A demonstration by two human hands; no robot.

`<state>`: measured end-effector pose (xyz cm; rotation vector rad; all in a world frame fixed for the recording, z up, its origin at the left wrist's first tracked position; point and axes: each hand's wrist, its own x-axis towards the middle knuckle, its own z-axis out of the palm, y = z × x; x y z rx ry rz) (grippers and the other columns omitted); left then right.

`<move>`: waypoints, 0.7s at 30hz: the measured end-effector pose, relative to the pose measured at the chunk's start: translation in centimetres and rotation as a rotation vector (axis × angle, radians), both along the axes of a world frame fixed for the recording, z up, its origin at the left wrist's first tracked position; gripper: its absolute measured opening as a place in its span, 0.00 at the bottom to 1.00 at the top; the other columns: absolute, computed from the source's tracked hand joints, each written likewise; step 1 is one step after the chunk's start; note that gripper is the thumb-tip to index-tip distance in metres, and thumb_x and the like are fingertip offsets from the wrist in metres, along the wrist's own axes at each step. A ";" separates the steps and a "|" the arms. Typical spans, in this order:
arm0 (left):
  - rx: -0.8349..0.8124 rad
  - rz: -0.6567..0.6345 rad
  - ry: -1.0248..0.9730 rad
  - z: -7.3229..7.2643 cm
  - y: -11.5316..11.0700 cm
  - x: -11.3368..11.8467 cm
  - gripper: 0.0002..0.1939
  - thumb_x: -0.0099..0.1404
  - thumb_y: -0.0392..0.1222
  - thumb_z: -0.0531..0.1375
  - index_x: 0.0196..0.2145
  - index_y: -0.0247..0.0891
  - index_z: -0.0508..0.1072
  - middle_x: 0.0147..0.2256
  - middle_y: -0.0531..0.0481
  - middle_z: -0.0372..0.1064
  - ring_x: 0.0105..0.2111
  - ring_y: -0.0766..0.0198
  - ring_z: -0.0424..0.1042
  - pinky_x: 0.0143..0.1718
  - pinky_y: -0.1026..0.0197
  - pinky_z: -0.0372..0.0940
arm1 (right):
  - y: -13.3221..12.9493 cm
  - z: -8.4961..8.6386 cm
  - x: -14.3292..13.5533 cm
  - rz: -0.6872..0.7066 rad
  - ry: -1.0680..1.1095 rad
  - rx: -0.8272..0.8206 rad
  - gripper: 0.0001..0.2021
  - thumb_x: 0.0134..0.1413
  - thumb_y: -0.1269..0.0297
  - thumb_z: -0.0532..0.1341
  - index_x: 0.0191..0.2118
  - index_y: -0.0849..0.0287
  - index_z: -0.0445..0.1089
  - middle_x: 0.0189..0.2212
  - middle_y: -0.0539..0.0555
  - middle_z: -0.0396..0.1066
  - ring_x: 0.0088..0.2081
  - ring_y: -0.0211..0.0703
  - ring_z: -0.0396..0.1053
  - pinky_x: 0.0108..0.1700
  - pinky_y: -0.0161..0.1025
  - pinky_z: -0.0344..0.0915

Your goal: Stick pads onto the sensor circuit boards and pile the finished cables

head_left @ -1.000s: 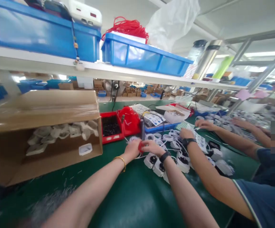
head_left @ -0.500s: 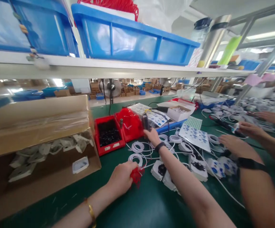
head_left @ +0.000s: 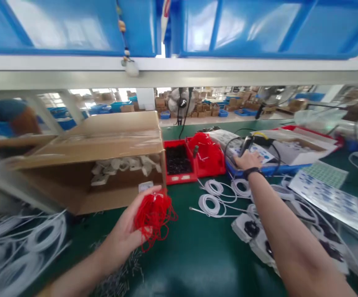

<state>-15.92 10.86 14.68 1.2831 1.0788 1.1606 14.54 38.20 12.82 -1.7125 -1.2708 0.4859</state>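
My left hand (head_left: pixel 126 229) is closed around a tangled bundle of thin red cords (head_left: pixel 154 216) above the green table (head_left: pixel 197 255). Loops of cord hang from its fingers. Farther right, my right hand (head_left: pixel 249 160) grips a dark handheld tool (head_left: pixel 246 144) with a black cable, over the blue tray (head_left: pixel 285 169). Between the hands lie coiled white cables (head_left: pixel 211 202). A red bin (head_left: pixel 208 159) with red cords stands beside another red bin (head_left: pixel 181 178) of small black parts.
An open cardboard box (head_left: pixel 117 142) with white housings lies at the left. White cables (head_left: pixel 39 243) are piled at lower left. White housings (head_left: pixel 243 227) sit beneath my right forearm. Printed sheets (head_left: pixel 327 198) lie at right. A shelf (head_left: pixel 228 76) with blue bins crosses above.
The view has swung left. My left hand has turned to show more of the red cords. My right hand and its tool are now over the blue tray, away from the red bin. The neighbouring hands have left view.
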 end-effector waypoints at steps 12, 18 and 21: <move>0.025 0.087 -0.418 -0.1 -5.5 -0.2 0.31 0.66 0.62 0.46 0.60 0.42 0.59 0.61 0.44 0.55 0.61 0.49 0.53 0.60 0.49 0.50 | -24.6 2.6 -16.2 1.148 0.302 0.188 0.07 0.49 0.69 0.63 0.37 0.58 0.69 0.33 0.50 0.73 0.34 0.39 0.70 0.39 0.35 0.67; -0.143 -0.174 -0.589 2.8 -10.9 -4.0 0.34 0.55 0.45 0.59 0.59 0.40 0.59 0.54 0.41 0.65 0.51 0.47 0.66 0.52 0.46 0.59 | -28.5 2.5 -16.9 1.108 0.209 0.360 0.05 0.54 0.71 0.57 0.34 0.58 0.70 0.32 0.51 0.73 0.31 0.38 0.69 0.35 0.33 0.66; -0.205 -0.065 -0.401 2.9 -13.4 -5.3 0.25 0.59 0.46 0.57 0.53 0.35 0.66 0.46 0.40 0.71 0.45 0.52 0.70 0.46 0.51 0.63 | -31.0 2.2 -17.9 1.135 0.136 0.373 0.06 0.54 0.72 0.55 0.33 0.58 0.69 0.30 0.51 0.72 0.30 0.37 0.69 0.33 0.33 0.66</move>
